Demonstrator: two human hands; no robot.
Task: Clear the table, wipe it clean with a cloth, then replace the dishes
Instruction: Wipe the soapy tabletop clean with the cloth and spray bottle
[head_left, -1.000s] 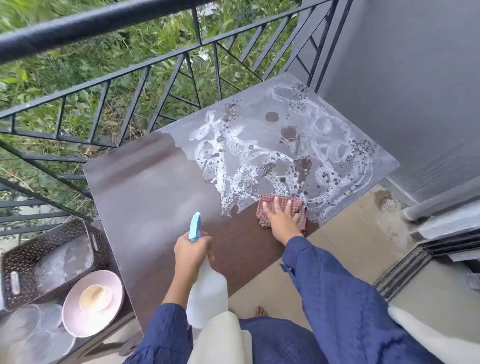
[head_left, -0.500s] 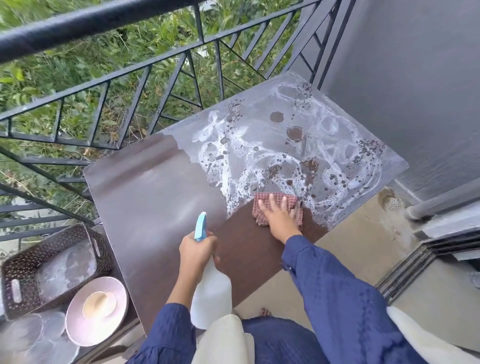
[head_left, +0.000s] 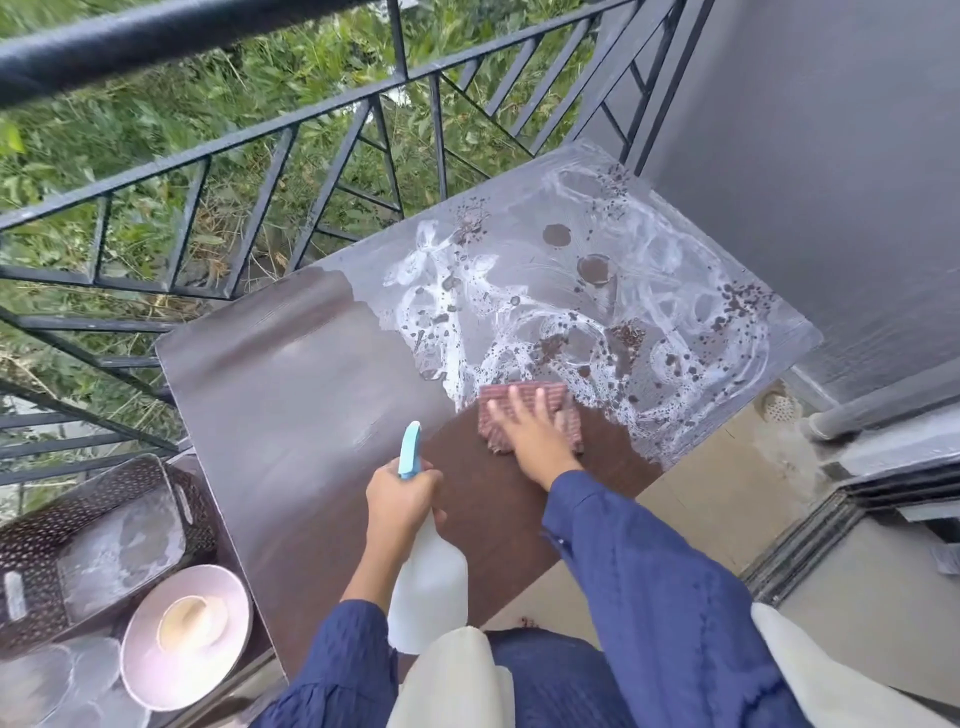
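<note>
A dark brown tabletop (head_left: 291, 395) stands on a balcony, its far edge close to a black metal railing (head_left: 322, 130) with green plants beyond and its right corner near a grey wall (head_left: 831, 156). The left and near parts of the tabletop look smooth and bare, while the far right part is covered with white foam (head_left: 649, 291) in looping streaks, dotted with dark brown specks and a few round blotches. Pale floor (head_left: 691, 499) shows below the right edge, with a small round drain (head_left: 778, 408) by a grey pipe.

The cloth (head_left: 524, 400), a red-and-white checked square, lies flat on the tabletop at the near border of the foam. The right hand (head_left: 530, 431) presses on it with fingers spread, palm down. The left hand (head_left: 400, 499) is wrapped around the neck of a white spray bottle (head_left: 428, 587) with a light blue trigger, held over the near edge.

To the lower left sits a dark woven basket (head_left: 31, 535), beside it a pink plate (head_left: 156, 675) carrying a cream bowl (head_left: 192, 623), and what seem to be clear glass dishes (head_left: 57, 680), blurred at the corner.
</note>
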